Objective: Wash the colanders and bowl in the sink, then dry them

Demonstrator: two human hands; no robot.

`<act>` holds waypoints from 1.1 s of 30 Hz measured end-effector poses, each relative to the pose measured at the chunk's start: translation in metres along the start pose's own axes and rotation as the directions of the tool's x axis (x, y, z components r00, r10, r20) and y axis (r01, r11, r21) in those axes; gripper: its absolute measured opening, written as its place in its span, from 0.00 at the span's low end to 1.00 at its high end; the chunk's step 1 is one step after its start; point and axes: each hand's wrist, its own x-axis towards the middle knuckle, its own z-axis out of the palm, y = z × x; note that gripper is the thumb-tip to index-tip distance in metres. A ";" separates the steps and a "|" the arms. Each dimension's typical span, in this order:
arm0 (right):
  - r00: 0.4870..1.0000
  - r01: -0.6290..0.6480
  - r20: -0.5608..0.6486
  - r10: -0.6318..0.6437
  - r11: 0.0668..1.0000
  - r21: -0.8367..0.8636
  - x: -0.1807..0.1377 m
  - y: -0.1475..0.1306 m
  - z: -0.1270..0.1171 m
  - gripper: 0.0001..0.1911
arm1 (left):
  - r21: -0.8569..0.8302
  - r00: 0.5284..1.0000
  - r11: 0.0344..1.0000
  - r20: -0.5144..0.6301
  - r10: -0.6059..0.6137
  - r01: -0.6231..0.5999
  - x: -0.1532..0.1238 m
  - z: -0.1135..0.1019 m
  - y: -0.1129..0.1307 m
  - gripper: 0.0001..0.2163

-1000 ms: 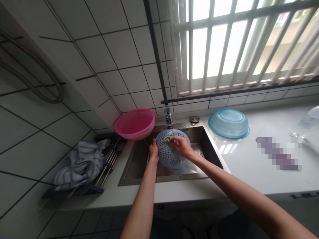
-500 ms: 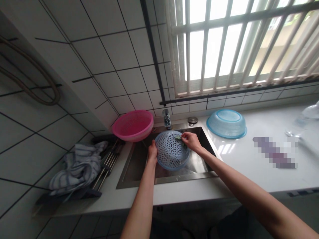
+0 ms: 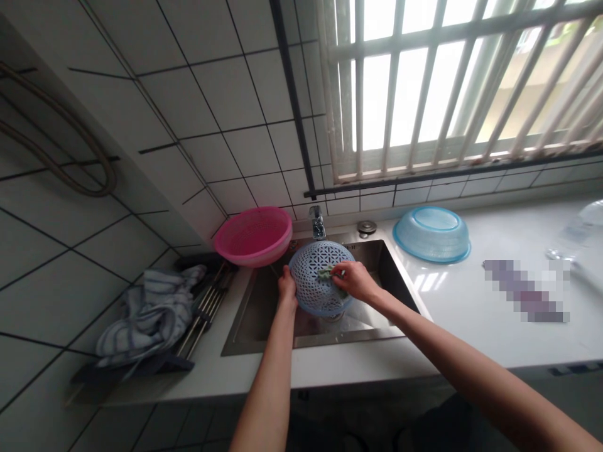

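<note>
While the left hand (image 3: 287,289) grips the blue colander (image 3: 306,273) by its left edge, over the sink (image 3: 254,329), right hand (image 3: 354,280) pinches a green cloth (image 3: 325,274) (partly hidden) against it; pink basin (image 3: 252,257) far left.

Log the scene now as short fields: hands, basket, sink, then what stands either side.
Left hand: grips edge of round blue perforated plastic basket
Right hand: fingers hold small green cloth against basket
Basket position: over rectangular stainless-steel sink
Back left: round pink plastic basin
Right: translucent blue plastic basin, upside down
Far left: grey-and-white striped cloth
</note>
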 end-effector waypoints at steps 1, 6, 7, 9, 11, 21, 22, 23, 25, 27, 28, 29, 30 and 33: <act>0.999 -0.037 -0.022 0.037 0.999 -0.012 0.000 0.011 -0.007 0.08 | 0.023 1.000 1.000 -0.006 0.011 -0.010 0.001 0.000 -0.001 0.24; 0.977 -0.169 -0.141 0.160 0.984 -0.053 0.029 0.043 -0.025 0.07 | 0.103 0.997 0.992 -0.003 0.076 -0.076 0.003 0.000 0.000 0.24; 0.974 -0.165 -0.169 0.150 0.983 -0.076 0.037 0.042 -0.023 0.07 | 0.107 0.997 0.991 0.003 0.076 -0.076 0.003 0.000 0.000 0.24; 0.967 -0.157 -0.221 0.130 0.981 -0.112 0.054 0.034 -0.015 0.06 | 0.119 0.997 0.990 0.002 0.077 -0.076 0.002 0.000 0.000 0.24; 0.963 -0.151 -0.240 0.121 0.982 -0.110 0.065 0.019 -0.002 0.07 | 0.141 0.995 0.986 -0.014 0.096 -0.093 0.001 0.000 0.001 0.24; 0.987 -0.018 0.160 -0.006 0.988 0.150 0.003 -0.017 0.011 0.03 | 0.150 0.990 0.979 0.015 0.139 -0.140 0.002 0.000 0.000 0.31; 0.984 -0.069 0.179 0.026 0.969 0.238 -0.003 -0.009 0.003 0.04 | 0.133 0.988 0.980 0.038 0.147 -0.151 0.001 0.001 0.000 0.31; 0.982 -0.130 0.178 0.071 0.928 0.349 -0.007 -0.001 -0.006 0.08 | 0.122 0.985 0.979 0.061 0.159 -0.166 0.001 0.002 0.001 0.31; 0.969 -0.246 0.143 0.201 0.774 0.583 -0.008 0.014 -0.026 0.17 | 0.116 0.975 0.971 0.101 0.197 -0.208 -0.001 0.004 0.003 0.33; 0.937 -0.298 0.114 0.332 0.581 0.757 -0.005 0.027 -0.047 0.22 | 0.115 0.965 0.963 0.129 0.230 -0.245 -0.002 0.005 0.005 0.35; 0.921 -0.294 0.100 0.376 0.505 0.812 -0.002 0.031 -0.056 0.23 | 0.112 0.961 0.960 0.138 0.240 -0.256 -0.003 0.005 0.006 0.36; 0.909 -0.282 0.088 0.406 0.446 0.850 0.001 0.034 -0.065 0.24 | 0.110 0.958 0.959 0.144 0.247 -0.263 -0.004 0.006 0.006 0.37; 0.900 -0.268 0.080 0.428 0.400 0.877 0.004 0.037 -0.072 0.23 | 0.111 0.957 0.957 0.148 0.249 -0.266 -0.004 0.006 0.006 0.37; 0.874 -0.233 0.063 0.481 0.302 0.924 0.011 0.041 -0.080 0.24 | 0.140 0.956 0.952 0.152 0.251 -0.272 -0.005 0.007 0.006 0.36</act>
